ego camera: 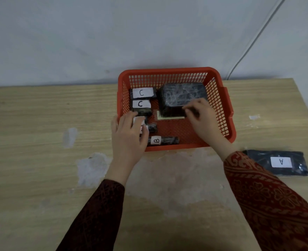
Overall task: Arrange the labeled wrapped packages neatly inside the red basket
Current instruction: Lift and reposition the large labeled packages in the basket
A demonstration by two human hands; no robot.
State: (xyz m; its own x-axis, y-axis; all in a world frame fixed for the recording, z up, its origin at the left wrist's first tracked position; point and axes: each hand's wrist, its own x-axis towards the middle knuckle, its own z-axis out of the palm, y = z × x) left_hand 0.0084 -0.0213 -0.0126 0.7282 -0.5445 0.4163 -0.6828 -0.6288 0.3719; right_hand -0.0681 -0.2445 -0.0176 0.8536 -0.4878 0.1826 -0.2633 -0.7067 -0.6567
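Observation:
The red basket (pixel 229 105) stands at the table's far edge. Inside, along its left wall, lie two black wrapped packages labelled C (pixel 142 92) (pixel 141 104). A slim package labelled B (pixel 163 140) lies along the near wall. A large black wrapped block (pixel 180 96) fills the far right part, over a pale yellow label (pixel 160 115). My right hand (pixel 202 116) pinches the block's near right corner. My left hand (pixel 129 136) rests over small labelled packages (pixel 152 128) at the basket's near left; their letters are hidden. A flat package labelled A (pixel 280 162) lies on the table outside, to the right.
The wooden table (pixel 40 142) has worn pale patches near the middle. A grey wall stands just behind the basket, with a thin cable (pixel 249 49) running down it at the right. A scrap of tape (pixel 254 117) lies right of the basket.

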